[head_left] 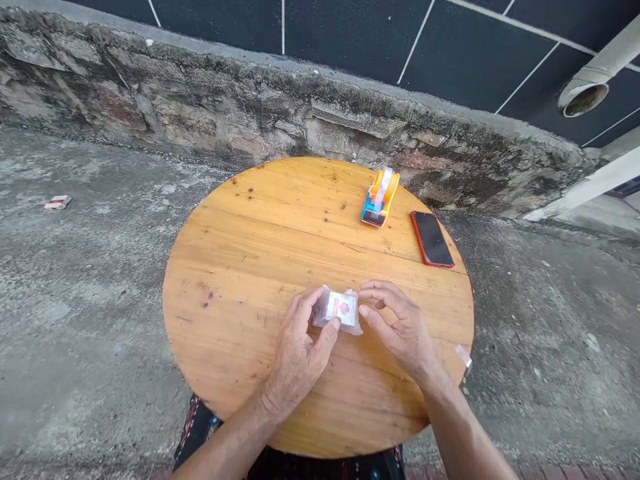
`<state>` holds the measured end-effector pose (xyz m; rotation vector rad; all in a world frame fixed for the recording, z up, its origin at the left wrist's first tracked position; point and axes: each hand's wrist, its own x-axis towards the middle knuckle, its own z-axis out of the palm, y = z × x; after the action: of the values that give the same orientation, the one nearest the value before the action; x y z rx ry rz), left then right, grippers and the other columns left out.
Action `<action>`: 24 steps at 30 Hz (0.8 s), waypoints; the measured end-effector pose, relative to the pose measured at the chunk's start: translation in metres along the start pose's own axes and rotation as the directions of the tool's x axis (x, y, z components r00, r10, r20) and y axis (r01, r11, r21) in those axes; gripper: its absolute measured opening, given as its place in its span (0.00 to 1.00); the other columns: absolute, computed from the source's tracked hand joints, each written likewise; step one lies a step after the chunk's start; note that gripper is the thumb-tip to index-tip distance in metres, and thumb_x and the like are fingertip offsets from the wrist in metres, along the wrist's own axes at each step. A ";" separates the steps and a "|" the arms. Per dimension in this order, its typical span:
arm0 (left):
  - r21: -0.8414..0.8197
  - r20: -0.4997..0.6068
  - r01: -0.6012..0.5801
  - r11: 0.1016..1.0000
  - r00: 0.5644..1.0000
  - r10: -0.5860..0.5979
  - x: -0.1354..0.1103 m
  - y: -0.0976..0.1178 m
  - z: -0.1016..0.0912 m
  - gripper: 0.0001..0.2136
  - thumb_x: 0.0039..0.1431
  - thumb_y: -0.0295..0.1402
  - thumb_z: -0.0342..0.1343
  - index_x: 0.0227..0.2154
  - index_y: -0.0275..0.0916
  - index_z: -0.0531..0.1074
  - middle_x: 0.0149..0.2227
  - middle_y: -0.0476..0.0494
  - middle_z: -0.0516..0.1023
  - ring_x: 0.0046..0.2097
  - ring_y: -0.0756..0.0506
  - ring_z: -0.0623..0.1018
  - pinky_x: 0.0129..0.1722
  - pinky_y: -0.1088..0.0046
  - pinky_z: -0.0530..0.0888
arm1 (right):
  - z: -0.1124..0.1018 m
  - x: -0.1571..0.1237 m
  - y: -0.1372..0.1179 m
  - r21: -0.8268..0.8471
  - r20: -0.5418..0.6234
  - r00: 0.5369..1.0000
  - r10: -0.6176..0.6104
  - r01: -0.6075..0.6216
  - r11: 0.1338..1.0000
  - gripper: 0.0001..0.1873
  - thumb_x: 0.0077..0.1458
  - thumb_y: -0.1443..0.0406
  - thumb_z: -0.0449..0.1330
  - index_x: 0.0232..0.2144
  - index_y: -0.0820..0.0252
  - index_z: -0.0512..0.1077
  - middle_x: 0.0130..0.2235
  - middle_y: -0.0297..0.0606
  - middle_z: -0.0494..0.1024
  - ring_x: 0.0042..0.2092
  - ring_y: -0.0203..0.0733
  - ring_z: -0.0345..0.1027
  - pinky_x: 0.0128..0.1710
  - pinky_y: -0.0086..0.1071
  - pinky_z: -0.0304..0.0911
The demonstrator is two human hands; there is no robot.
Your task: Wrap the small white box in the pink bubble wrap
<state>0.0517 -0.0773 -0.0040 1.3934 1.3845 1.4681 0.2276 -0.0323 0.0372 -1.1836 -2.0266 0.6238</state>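
A small white box with red print, wrapped in translucent plastic [345, 308], rests on the round wooden table [250, 267]. My left hand [304, 337] grips its left side, with the thumb on the front edge and the fingers at the far left corner. My right hand [397, 327] is at the package's right end, thumb and fingers apart, with the fingertips close to the wrap. Whether those fingertips touch the plastic I cannot tell.
A yellow and blue tape dispenser [380, 198] stands at the table's back right, beside a phone in a red case [433, 239]. A strip of clear tape [463, 356] hangs at the right edge. A stone wall [225, 113] runs behind; a crumpled packet [59, 203] lies on the ground.
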 end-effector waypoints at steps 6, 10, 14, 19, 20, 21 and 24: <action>0.002 -0.028 0.003 1.000 1.000 -0.002 0.002 0.002 0.001 0.18 0.55 0.31 0.58 0.49 0.44 0.71 0.48 0.40 0.74 0.50 0.40 0.74 0.50 0.61 0.72 | 0.006 0.019 -0.002 -0.015 0.088 0.993 -0.079 0.080 0.997 0.10 0.55 0.66 0.60 0.41 0.54 0.73 0.44 0.40 0.75 0.47 0.44 0.70 0.48 0.40 0.67; 0.020 -0.020 -0.007 1.000 1.000 0.007 0.002 0.000 0.001 0.18 0.55 0.31 0.58 0.50 0.44 0.70 0.48 0.40 0.74 0.50 0.41 0.74 0.49 0.62 0.72 | 0.005 0.024 -0.001 -0.025 0.135 0.987 -0.090 0.095 0.995 0.08 0.54 0.67 0.60 0.39 0.54 0.73 0.42 0.38 0.76 0.45 0.43 0.70 0.46 0.38 0.66; 0.054 -0.018 -0.030 0.998 0.999 0.031 0.002 -0.002 0.002 0.18 0.56 0.31 0.57 0.50 0.43 0.69 0.48 0.40 0.73 0.49 0.41 0.74 0.48 0.63 0.72 | 0.005 0.026 0.000 -0.052 0.179 0.979 -0.099 0.110 0.993 0.07 0.54 0.66 0.60 0.38 0.55 0.73 0.41 0.38 0.76 0.44 0.42 0.71 0.45 0.38 0.66; 0.063 -0.021 -0.046 0.997 0.999 0.048 0.002 -0.002 0.003 0.18 0.56 0.31 0.57 0.50 0.43 0.69 0.48 0.39 0.73 0.49 0.41 0.74 0.48 0.63 0.72 | 0.007 0.029 0.001 -0.090 0.184 0.977 -0.107 0.125 0.988 0.07 0.54 0.65 0.60 0.38 0.55 0.72 0.42 0.38 0.76 0.44 0.43 0.70 0.46 0.39 0.65; 0.064 -0.021 -0.045 0.997 0.999 0.047 0.002 -0.002 0.003 0.18 0.56 0.31 0.57 0.50 0.43 0.69 0.48 0.39 0.73 0.49 0.41 0.74 0.48 0.63 0.72 | 0.008 0.029 0.001 -0.099 0.186 0.976 -0.110 0.130 0.987 0.06 0.54 0.65 0.60 0.37 0.55 0.72 0.42 0.38 0.76 0.44 0.43 0.70 0.46 0.39 0.64; 0.066 -0.020 -0.044 0.997 0.999 0.046 0.002 -0.001 0.003 0.17 0.56 0.31 0.57 0.50 0.43 0.69 0.48 0.39 0.73 0.49 0.41 0.74 0.48 0.63 0.72 | 0.008 0.029 0.001 -0.108 0.184 0.976 -0.112 0.134 0.985 0.06 0.54 0.66 0.61 0.37 0.55 0.72 0.42 0.38 0.76 0.44 0.43 0.70 0.46 0.38 0.64; 0.087 -0.014 -0.048 0.995 0.999 0.049 0.002 -0.002 0.003 0.17 0.57 0.31 0.56 0.50 0.43 0.69 0.48 0.39 0.73 0.50 0.41 0.73 0.48 0.64 0.72 | 0.010 0.030 0.002 -0.130 0.170 0.979 -0.114 0.137 0.982 0.04 0.54 0.66 0.61 0.35 0.55 0.72 0.41 0.37 0.76 0.44 0.42 0.70 0.45 0.37 0.63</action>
<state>0.0536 -0.0743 -0.0056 1.4817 1.4493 1.4680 0.2111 -0.0059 0.0393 -1.1038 -2.2956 0.5361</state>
